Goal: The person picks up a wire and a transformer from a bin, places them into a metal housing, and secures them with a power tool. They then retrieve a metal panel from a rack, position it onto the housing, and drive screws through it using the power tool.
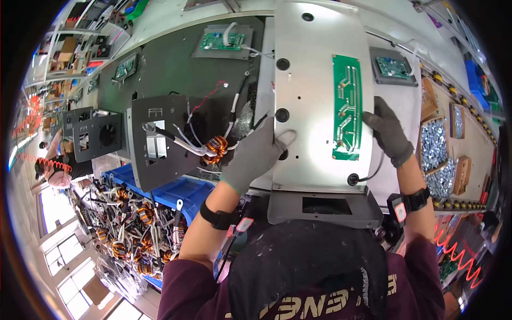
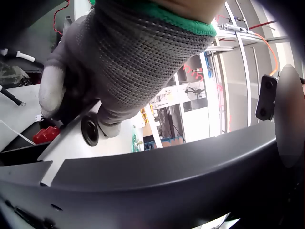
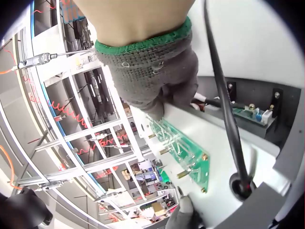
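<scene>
A broad silver metal panel (image 1: 309, 48) with black rubber grommets stands before the person, a long green circuit board (image 1: 346, 106) mounted on its face. My left hand (image 1: 250, 160), in a grey glove, grips the panel's left edge, thumb on the face beside a grommet (image 2: 89, 131). In the left wrist view the other fingers bend behind that edge. The right hand (image 1: 388, 130), gloved too, holds the opposite edge; in the right wrist view its fingers (image 3: 155, 107) hook over the rim near the circuit board. A black cable (image 3: 224, 100) passes through the lower grommet.
A dark grey bracket (image 1: 325, 208) joins the panel's near end. To the left stand a grey housing plate (image 1: 160, 138) and a copper-wound coil (image 1: 216, 149) with cables. A blue bin (image 1: 186, 192) holds several coils. Screws (image 1: 434, 144) fill trays at right.
</scene>
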`<state>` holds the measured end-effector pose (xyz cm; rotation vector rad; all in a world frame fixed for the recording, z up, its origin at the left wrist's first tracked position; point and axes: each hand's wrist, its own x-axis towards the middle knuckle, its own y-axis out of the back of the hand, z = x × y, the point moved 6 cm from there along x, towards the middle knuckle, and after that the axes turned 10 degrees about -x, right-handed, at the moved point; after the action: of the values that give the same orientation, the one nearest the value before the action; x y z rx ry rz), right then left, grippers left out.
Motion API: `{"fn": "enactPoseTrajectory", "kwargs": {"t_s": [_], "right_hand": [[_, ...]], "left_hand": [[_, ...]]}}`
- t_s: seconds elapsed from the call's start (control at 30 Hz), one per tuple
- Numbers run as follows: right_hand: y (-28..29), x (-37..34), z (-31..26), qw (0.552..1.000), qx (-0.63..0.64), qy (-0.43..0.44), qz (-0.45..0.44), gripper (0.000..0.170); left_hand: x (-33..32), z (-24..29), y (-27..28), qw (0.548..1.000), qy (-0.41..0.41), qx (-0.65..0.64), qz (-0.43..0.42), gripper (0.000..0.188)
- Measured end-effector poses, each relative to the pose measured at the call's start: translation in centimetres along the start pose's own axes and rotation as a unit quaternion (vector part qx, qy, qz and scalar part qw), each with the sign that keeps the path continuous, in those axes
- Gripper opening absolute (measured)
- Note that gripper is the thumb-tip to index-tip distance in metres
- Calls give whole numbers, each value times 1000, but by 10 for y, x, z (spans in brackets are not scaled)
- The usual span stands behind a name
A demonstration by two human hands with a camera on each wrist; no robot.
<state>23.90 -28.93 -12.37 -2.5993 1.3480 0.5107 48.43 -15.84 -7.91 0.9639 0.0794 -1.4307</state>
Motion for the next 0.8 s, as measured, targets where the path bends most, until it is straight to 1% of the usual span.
{"fn": "enactPoseTrajectory", "kwargs": {"t_s": [0.03,0.07,0.13,0.17,0.2,0.27,0.3,0.33,0.4,0.43,0.47,0.5,0.53,0.6,0.63,0.67,0.73,0.77,0.8], "right_hand": [[-4,-4,1,1000,22,-9,4,38],[-5,-5,2,999,43,-16,8,39],[0,-5,11,999,-40,-20,-10,36],[1,-7,13,998,-58,-18,1,34],[1,-9,15,997,-75,-17,9,33],[2,-19,13,998,-57,-24,14,35],[-1,-22,11,999,-37,-29,15,37],[-4,-27,9,999,-35,-25,9,37],[-3,-41,13,996,75,-47,7,43],[4,-46,15,997,71,-37,-12,46],[12,-53,17,997,68,-30,-30,49],[21,-59,10,999,44,-15,-21,48],[32,-64,10,999,23,-25,-21,47],[56,-75,13,998,-15,-45,-28,48],[65,-81,13,999,-19,-45,-19,48],[75,-87,15,999,-23,-45,-11,49],[94,-95,18,998,-41,-42,-11,54],[105,-100,20,997,-49,-53,-3,56],[115,-105,23,996,-57,-63,5,58]], "left_hand": [[-5,-2,-5,998,12,-59,-9,52],[-6,-10,-14,998,7,-60,-15,52],[-7,-34,-28,975,-32,-215,39,56],[-11,-47,-34,975,43,-212,48,54],[-10,-53,-42,975,40,-212,45,54],[-9,-55,-50,945,-83,-306,80,50],[-9,-58,-59,921,-69,-380,49,49],[-13,-50,-56,961,-155,-219,65,51],[-5,-62,-77,983,-123,-137,14,59],[-9,-42,-74,989,-40,-139,-30,58],[-18,-23,-74,986,43,-142,-76,58],[-17,-18,-84,985,-17,-154,-81,64],[-15,-16,-96,979,-80,-166,-87,70],[-15,-5,-110,959,-232,-151,-54,71],[-16,0,-108,953,-182,-208,-123,64],[-13,-6,-103,953,-182,-209,-122,64],[3,-40,-106,956,-49,-212,-196,50],[13,-57,-97,983,-6,-106,-149,46],[23,-76,-88,994,36,2,-100,42]]}}
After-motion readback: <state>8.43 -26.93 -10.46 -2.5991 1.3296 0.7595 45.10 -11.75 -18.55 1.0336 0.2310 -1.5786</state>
